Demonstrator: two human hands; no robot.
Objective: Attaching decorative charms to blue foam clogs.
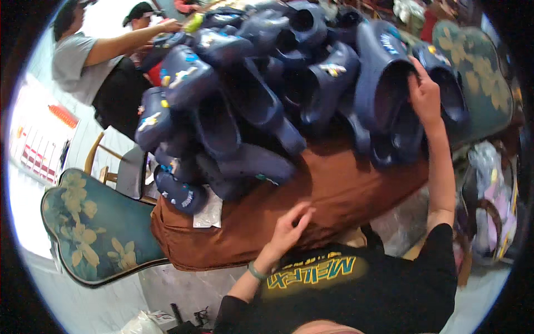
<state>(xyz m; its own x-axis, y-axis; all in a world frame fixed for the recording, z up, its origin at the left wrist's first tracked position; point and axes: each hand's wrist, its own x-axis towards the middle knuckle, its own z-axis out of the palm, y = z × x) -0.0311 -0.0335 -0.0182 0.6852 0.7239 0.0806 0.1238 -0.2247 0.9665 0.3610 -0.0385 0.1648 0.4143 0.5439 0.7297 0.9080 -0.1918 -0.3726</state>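
A large heap of dark navy foam clogs with small colourful charms covers the far side of the brown-clothed table. At the right of the heap, my right hand grips the rim of a navy clog that stands on end, its opening toward me. Another clog lies just beyond that hand. My left hand hovers over the near edge of the cloth, holding nothing, with thumb and forefinger apart. A band circles the left wrist.
Floral-backed chairs stand at the left and at the far right. A small white packet lies by the clogs at the table's left end. Two people are across the table at the upper left, one person's arm reaching toward the heap.
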